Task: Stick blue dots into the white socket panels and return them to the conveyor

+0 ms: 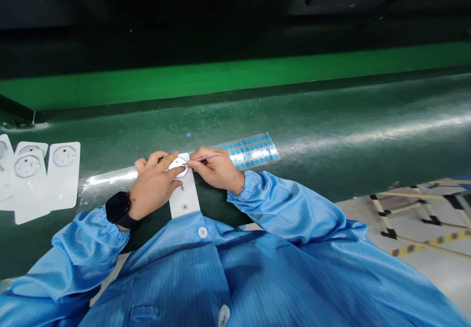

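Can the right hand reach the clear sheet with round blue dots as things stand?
Probably yes: the right hand is close beside the clear sheet with round blue dots, with nothing visible blocking it. It holds a thin pink stick, though, which may hamper grasping.

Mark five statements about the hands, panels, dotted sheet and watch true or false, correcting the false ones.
1. The right hand holds a thin pink tool. True.
2. The dark watch is worn on the right. False: the dark watch is worn on the left.
3. The blue-dotted sheet lies to the right of the white panel. True.
4. The left hand is raised clear of the white panel. False: it touches it.
5. Other white panels lie at the left. True.
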`<act>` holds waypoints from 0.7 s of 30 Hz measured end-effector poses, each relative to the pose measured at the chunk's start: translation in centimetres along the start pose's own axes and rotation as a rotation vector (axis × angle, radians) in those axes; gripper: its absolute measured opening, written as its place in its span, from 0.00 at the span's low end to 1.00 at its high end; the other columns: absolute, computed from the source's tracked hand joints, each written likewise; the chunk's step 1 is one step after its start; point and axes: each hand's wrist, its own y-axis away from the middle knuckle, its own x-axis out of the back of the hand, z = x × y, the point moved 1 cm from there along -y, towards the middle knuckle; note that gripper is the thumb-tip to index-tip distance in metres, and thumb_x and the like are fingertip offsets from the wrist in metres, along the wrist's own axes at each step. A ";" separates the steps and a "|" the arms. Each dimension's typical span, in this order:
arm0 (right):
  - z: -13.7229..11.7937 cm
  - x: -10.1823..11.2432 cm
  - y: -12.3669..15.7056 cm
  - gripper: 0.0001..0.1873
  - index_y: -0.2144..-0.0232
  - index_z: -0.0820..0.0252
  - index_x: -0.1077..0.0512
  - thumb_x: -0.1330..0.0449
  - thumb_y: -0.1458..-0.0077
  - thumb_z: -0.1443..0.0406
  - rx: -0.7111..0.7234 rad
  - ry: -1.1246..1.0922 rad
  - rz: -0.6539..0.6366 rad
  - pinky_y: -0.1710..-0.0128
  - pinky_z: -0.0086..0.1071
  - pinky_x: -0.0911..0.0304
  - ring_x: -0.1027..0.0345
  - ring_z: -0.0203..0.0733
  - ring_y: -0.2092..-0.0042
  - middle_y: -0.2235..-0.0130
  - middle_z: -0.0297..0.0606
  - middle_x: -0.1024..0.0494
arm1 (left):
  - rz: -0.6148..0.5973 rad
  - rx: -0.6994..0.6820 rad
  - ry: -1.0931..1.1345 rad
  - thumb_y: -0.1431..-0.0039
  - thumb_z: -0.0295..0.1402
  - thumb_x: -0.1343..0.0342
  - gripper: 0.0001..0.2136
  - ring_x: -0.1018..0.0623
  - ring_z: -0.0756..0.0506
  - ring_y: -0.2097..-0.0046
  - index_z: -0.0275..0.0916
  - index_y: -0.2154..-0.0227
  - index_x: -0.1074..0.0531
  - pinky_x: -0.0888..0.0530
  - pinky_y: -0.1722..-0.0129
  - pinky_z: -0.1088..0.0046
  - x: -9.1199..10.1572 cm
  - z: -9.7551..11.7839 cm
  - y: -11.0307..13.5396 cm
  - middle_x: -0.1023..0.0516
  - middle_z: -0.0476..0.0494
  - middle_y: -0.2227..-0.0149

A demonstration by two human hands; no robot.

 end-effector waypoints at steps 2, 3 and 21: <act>0.0 0.0 0.0 0.11 0.72 0.58 0.30 0.42 0.37 0.63 -0.001 0.006 -0.002 0.69 0.29 0.38 0.30 0.36 0.70 0.72 0.35 0.24 | 0.002 -0.004 -0.010 0.39 0.34 0.40 0.14 0.33 0.30 0.41 0.49 0.52 0.20 0.37 0.53 0.49 0.0 0.0 0.0 0.27 0.39 0.38; 0.0 0.1 0.0 0.11 0.72 0.58 0.30 0.42 0.37 0.63 -0.002 0.006 -0.001 0.69 0.29 0.38 0.30 0.36 0.70 0.72 0.35 0.24 | 0.004 -0.004 -0.014 0.39 0.34 0.40 0.13 0.33 0.30 0.41 0.49 0.52 0.20 0.37 0.53 0.49 0.0 0.0 0.0 0.27 0.39 0.38; 0.3 -0.1 -0.2 0.09 0.71 0.59 0.28 0.39 0.39 0.62 -0.131 -0.065 -0.028 0.68 0.29 0.37 0.30 0.37 0.70 0.72 0.34 0.23 | 0.009 0.014 0.013 0.40 0.34 0.39 0.13 0.32 0.30 0.42 0.50 0.53 0.19 0.36 0.53 0.48 0.2 0.1 -0.2 0.26 0.39 0.39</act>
